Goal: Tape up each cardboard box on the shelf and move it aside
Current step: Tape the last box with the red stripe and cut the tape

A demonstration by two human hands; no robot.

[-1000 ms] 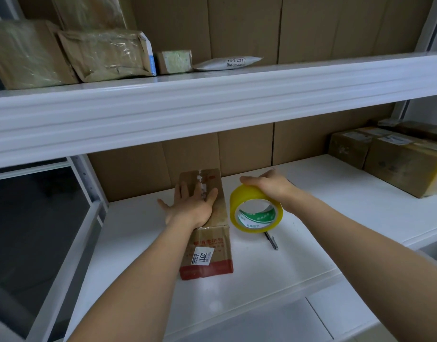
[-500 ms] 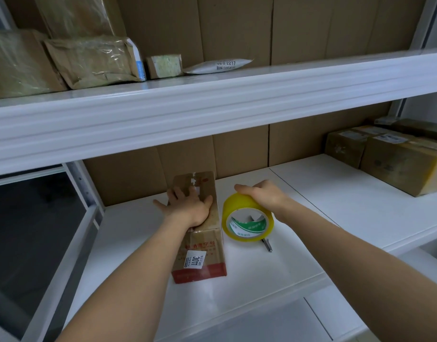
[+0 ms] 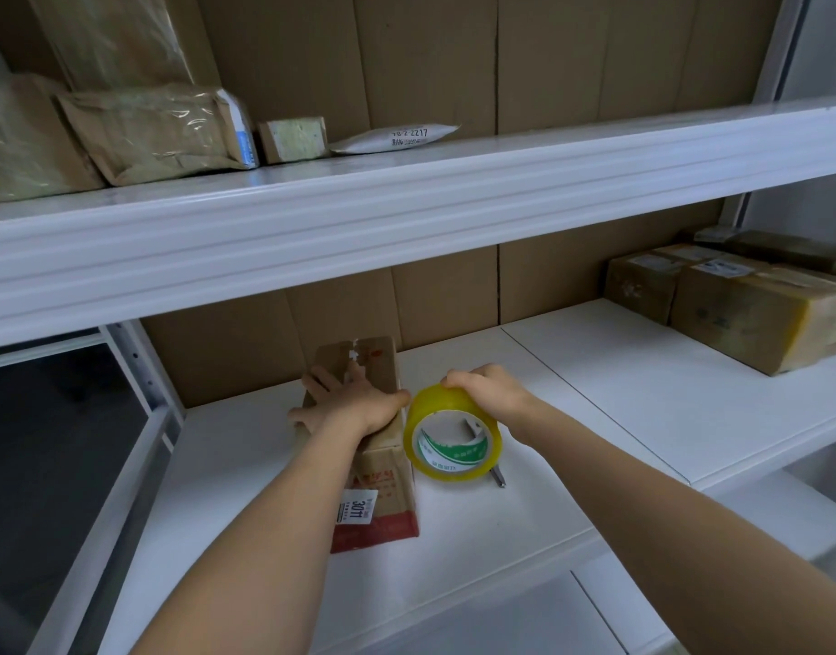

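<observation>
Here our left hand [image 3: 354,406] presses flat on the long brown cardboard box [image 3: 369,446] on the white shelf [image 3: 595,371]; our right hand [image 3: 489,394] curls round the yellow tape roll [image 3: 454,434]. Uneven pressure could let the box slide, skewing the tape.

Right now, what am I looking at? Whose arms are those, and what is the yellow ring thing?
There is no machine here. A person wears a camera on their head, so you see their own two arms reaching out, as if you were looking through their eyes.

The left hand lies flat on a long cardboard box to keep it steady on the white shelf. The right hand grips the top of a yellow roll of tape, which stands on its edge right beside the box. The tape is for sealing the box shut.

Under the roll a thin pen-like tool pokes out; I cannot tell exactly what it is. Far right sit taped boxes. More parcels lie on the upper shelf.
</observation>
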